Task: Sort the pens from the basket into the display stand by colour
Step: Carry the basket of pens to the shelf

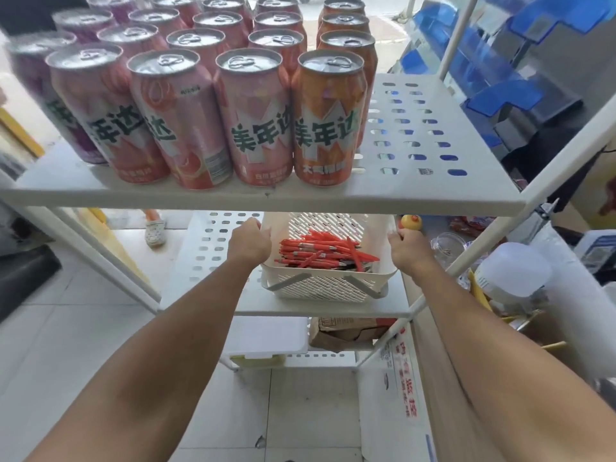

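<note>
My left hand (249, 244) and right hand (407, 250) grasp the sides of the white basket (328, 288) of red pens (325, 253) on the middle shelf (320, 309).

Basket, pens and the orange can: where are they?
Basket (328, 288), head view, front slatted wall.
Pens (320, 251), head view, middle of the red pile.
Orange can (328, 128), head view, front label.

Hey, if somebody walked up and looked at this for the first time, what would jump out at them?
First, the rows of soda cans, pink, orange and purple, packed on the top shelf. Below it, on the middle shelf, sits a white basket heaped with red pens. The left hand and right hand grip its two sides.
</note>
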`<state>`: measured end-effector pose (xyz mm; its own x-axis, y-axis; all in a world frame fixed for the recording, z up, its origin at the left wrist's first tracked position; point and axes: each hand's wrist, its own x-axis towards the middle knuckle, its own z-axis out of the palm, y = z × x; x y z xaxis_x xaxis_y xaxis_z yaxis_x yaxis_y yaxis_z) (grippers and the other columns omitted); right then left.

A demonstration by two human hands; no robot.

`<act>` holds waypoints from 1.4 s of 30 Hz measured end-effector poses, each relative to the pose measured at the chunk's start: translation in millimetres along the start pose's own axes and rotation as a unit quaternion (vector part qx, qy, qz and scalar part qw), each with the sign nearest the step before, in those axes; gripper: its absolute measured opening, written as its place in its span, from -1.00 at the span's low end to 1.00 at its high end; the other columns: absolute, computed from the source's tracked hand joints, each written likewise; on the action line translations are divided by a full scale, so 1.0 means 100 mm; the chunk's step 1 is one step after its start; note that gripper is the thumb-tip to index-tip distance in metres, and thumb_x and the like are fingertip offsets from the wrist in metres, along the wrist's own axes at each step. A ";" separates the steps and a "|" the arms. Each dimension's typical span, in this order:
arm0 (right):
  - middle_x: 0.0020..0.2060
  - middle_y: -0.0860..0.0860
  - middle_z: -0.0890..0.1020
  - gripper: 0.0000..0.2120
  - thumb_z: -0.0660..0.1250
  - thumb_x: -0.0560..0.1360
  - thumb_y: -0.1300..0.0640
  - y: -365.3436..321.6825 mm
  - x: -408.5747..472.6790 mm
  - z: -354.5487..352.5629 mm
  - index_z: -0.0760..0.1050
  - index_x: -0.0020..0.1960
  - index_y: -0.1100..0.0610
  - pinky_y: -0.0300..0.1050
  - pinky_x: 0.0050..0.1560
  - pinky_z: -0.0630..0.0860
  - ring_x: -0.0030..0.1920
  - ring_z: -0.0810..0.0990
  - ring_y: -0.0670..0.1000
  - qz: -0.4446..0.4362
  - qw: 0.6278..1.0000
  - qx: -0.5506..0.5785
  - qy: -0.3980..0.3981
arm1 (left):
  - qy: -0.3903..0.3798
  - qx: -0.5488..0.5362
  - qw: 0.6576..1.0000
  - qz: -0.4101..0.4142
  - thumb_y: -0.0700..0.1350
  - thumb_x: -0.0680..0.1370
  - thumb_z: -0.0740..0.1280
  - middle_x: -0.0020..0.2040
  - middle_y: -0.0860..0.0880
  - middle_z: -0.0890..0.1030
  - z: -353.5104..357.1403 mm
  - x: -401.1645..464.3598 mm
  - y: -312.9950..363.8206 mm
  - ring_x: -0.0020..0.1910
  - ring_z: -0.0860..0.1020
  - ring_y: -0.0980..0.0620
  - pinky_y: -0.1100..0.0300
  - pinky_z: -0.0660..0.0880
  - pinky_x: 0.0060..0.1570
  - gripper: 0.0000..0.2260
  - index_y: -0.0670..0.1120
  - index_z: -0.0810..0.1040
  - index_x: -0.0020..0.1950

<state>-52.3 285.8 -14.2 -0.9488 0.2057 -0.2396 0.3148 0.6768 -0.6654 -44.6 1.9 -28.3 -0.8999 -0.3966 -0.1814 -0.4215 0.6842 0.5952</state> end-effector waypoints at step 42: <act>-0.20 0.16 0.59 -0.68 0.12 0.63 0.02 1.85 -3.05 -1.26 0.42 -0.25 0.11 -0.05 -0.22 0.32 -0.15 0.52 0.19 0.006 0.991 -0.022 0.135 | 0.001 0.030 0.985 0.172 -0.02 0.66 0.14 -0.17 -0.11 0.53 0.03 -3.31 0.23 -0.18 0.47 -0.11 0.06 0.35 -0.19 -0.76 -0.16 0.43 -0.07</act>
<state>292.1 437.6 25.2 -0.9188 0.3922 -0.0450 0.3307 0.7024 -0.6303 242.8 150.6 42.8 -0.9904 -0.1363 0.0232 -0.0985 0.8134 0.5733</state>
